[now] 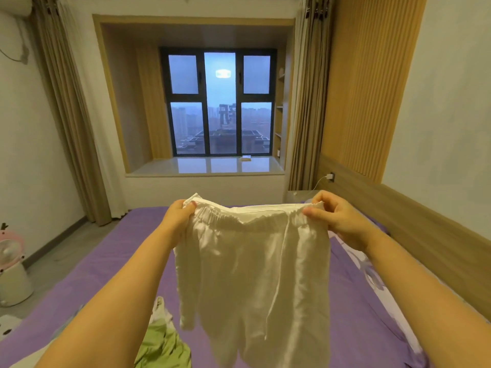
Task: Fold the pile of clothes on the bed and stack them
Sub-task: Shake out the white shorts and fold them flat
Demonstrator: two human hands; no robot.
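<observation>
White shorts (252,269) with an elastic waistband and a drawstring hang in the air above the purple bed (127,251). My left hand (178,216) pinches the left end of the waistband. My right hand (337,219) pinches the right end, and the band is stretched between them. The two legs hang down toward me. A green garment (164,349) with a bit of white cloth lies crumpled on the bed at the bottom, between my left forearm and the shorts.
A wooden headboard (425,224) runs along the bed's right side, with a patterned pillow (372,274) beneath it. A small white fan (12,272) stands on the floor at the left. A bay window with a sill (207,166) lies straight ahead past the bed.
</observation>
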